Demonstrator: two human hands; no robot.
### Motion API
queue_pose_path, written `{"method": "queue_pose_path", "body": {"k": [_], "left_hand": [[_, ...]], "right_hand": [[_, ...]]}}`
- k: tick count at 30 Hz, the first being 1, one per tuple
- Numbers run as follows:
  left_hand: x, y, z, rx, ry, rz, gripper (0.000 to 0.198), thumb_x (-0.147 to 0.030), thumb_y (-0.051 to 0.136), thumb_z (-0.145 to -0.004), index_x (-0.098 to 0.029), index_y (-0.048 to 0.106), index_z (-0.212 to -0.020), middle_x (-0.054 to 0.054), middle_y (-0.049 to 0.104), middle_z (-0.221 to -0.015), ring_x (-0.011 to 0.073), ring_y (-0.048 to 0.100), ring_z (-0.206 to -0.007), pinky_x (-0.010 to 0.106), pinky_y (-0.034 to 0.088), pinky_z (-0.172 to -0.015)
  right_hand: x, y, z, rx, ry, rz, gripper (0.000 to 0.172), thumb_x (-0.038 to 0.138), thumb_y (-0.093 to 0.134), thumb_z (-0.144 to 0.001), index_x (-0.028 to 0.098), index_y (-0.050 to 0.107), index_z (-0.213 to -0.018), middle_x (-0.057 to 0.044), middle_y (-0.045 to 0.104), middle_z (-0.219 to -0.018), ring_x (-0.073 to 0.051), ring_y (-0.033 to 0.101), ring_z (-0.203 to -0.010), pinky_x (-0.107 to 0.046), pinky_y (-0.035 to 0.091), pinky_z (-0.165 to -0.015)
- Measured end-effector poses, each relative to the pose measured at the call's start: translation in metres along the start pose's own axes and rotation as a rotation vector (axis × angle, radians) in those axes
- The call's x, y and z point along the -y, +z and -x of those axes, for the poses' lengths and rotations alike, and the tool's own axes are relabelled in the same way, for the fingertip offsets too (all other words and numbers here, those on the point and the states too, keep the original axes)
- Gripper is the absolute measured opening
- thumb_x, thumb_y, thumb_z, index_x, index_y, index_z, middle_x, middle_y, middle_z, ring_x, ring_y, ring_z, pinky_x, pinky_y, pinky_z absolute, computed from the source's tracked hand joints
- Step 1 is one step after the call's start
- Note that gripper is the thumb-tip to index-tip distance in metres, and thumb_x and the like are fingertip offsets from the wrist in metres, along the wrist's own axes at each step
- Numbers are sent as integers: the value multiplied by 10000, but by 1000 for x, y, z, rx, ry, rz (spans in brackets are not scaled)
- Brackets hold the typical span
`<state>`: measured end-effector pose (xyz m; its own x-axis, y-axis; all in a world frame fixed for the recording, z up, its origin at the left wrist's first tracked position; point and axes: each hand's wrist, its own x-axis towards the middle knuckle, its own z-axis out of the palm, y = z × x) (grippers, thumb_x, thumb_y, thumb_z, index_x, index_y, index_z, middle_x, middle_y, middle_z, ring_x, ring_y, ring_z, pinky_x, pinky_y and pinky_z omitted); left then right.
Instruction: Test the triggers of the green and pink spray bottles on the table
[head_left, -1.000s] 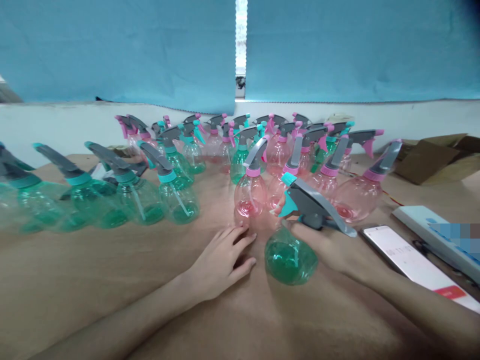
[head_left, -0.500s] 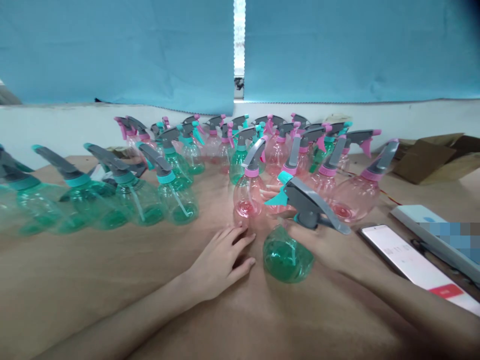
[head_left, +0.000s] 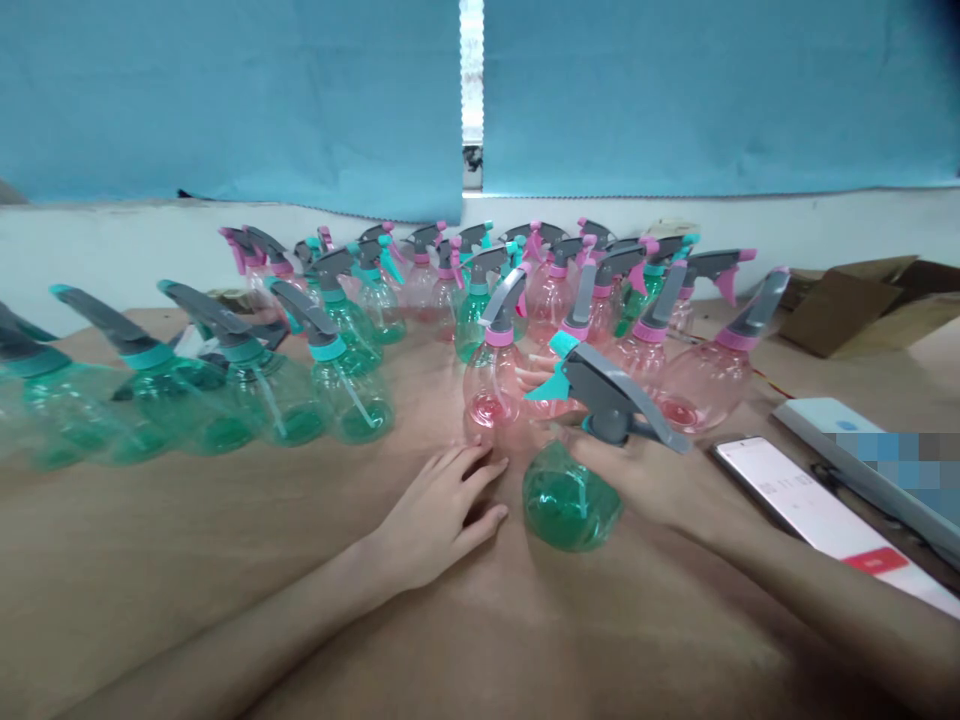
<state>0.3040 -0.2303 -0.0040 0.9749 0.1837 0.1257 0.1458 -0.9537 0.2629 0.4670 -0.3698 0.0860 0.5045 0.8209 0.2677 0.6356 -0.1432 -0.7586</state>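
Note:
My left hand (head_left: 439, 515) lies on the table with its fingers loosely spread and nothing in it. My right hand (head_left: 637, 475) is around the neck of a green spray bottle (head_left: 571, 500) with a grey and turquoise trigger head, which hides part of the hand. That bottle leans, its nozzle pointing left. The right fingertips show beyond it, close to the pink spray bottles. Nearest to the left fingertips stands a pink spray bottle (head_left: 491, 385) with red liquid at its bottom. More pink bottles, among them one at the right (head_left: 709, 385), stand in that front row.
To the left is a row of green spray bottles (head_left: 352, 395). Several pink and green ones (head_left: 551, 295) are grouped at the back. A phone (head_left: 787, 490) with a running timer, a white box (head_left: 832, 435) and an open cardboard box (head_left: 847, 310) lie at the right.
The whole view has shifted slightly, so everything sits a little higher and further left. Both hands and the green spray bottle keep nearly the same places on the table.

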Motion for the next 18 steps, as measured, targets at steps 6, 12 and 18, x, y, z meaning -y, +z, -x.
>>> {"method": "queue_pose_path", "body": {"k": [6,12,18], "left_hand": [[-1,0,-2,-14,9,2,467,-393,477,-955,-195,471,-1378,135,479,-1424,325,418,-1323,545,344,-1085],[-3,-2,-3,18,1,-34,476,-391,451,-967,-160,469,-1384,143,480,-1419,317,405,-1327,525,336,-1095],[-2,-1,0,-1,6,-49,476,-401,450,-970,-152,472,-1374,149,482,-1413,314,411,-1324,511,348,-1087]], "right_hand": [[-1,-1,1,-15,21,37,65,219,539,-703,254,521,-652,20,569,-578,-201,600,-608,-287,477,-508],[12,-3,1,-42,164,132,93,163,592,-670,249,558,-660,6,581,-613,-216,599,-637,-299,484,-542],[0,2,3,-28,32,19,98,195,522,-683,255,517,-606,19,502,-536,-190,533,-550,-296,449,-517]]}}
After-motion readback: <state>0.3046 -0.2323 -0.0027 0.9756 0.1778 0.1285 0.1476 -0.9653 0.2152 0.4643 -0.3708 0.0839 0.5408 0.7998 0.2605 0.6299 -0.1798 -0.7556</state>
